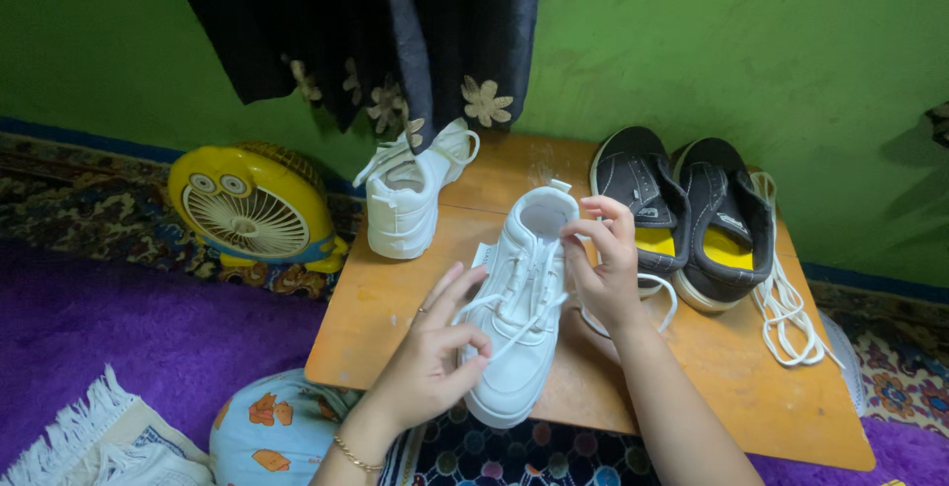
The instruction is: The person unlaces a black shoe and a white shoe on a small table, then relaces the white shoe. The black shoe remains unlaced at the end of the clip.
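A white sneaker (518, 338) lies toe toward me on a low wooden table (751, 387). My left hand (435, 348) pinches its white lace (494, 300) between thumb and forefinger beside the shoe's left flank. My right hand (605, 264) grips another stretch of the same lace near the tongue, on the shoe's right side, with a loop trailing below the wrist. The second white sneaker (407, 199) stands at the table's back left.
Two black sneakers with yellow insoles (682, 214) sit at the back right, loose white laces (786, 313) beside them. A yellow cartoon-faced fan (252, 207) stands on the patterned carpet to the left. Dark flowered cloth (395, 41) hangs against the green wall. A purple rug (119, 338) lies below.
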